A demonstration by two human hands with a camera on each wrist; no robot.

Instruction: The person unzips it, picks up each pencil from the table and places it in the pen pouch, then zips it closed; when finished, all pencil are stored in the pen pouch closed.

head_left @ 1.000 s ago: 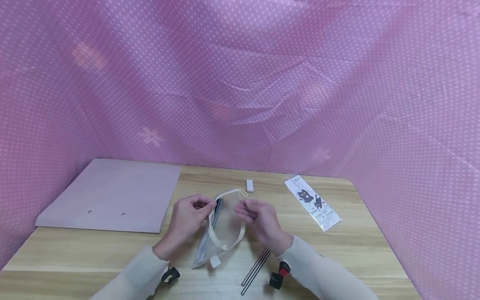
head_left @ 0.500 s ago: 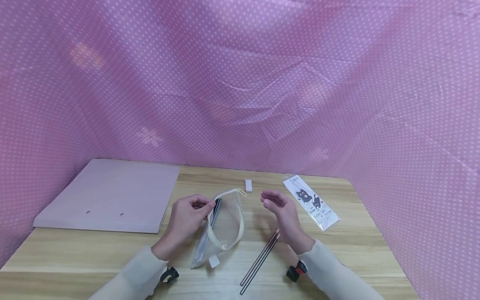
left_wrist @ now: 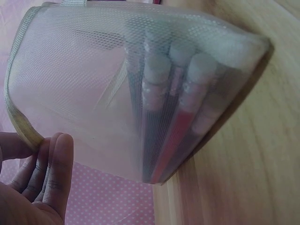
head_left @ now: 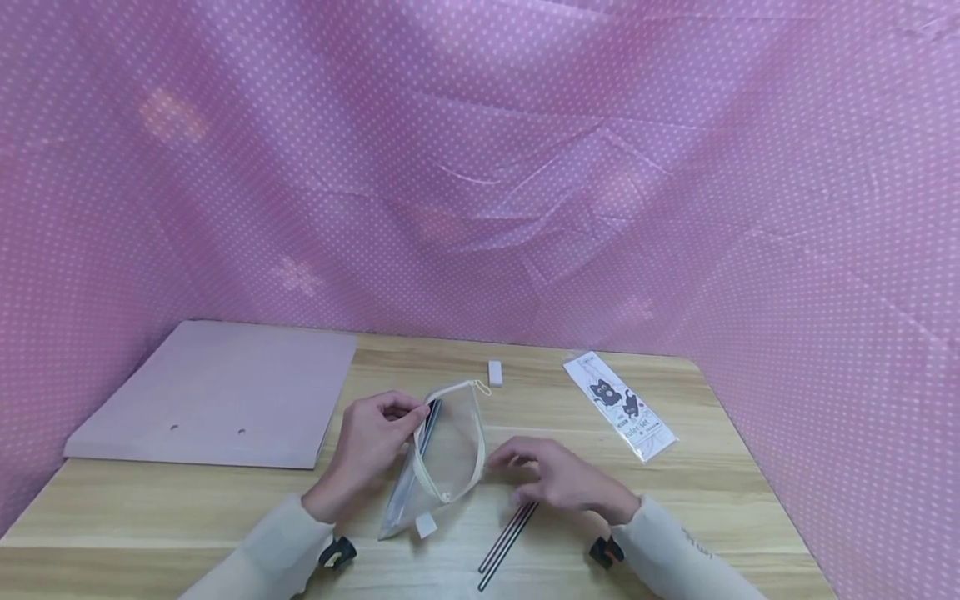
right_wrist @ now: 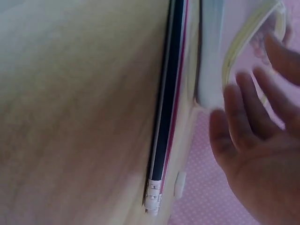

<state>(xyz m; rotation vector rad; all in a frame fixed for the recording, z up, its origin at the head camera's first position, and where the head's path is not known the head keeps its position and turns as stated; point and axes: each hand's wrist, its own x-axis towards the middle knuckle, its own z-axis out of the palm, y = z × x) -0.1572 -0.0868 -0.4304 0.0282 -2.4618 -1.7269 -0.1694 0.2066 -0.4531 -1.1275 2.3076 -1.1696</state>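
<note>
In the head view a clear mesh zip pouch point(head_left: 459, 450) stands with its mouth gaping, a small white tag at its lower end. My left hand point(head_left: 375, 433) pinches the pouch's left rim between thumb and fingers. Inside, several pencils point(left_wrist: 161, 126) with white erasers show through the mesh in the left wrist view. My right hand point(head_left: 561, 475) hovers just right of the pouch, fingers loosely bent and holding nothing. Beneath it lie dark pencils point(head_left: 504, 550) on the table, their upper ends hidden by the hand. The right wrist view shows those pencils' eraser ends.
A small white eraser point(head_left: 495, 373) lies behind the pouch. Farther right is a packaged ruler set point(head_left: 622, 408) with black cat drawings. A large pale flat board point(head_left: 217, 392) with two holes covers the table's left back. Pink dotted cloth point(head_left: 480, 208) hangs around the table.
My right hand has left the pouch's right rim, swung right, then come lower and back left over the loose pencils. The left hand keeps its pinch on the pouch.
</note>
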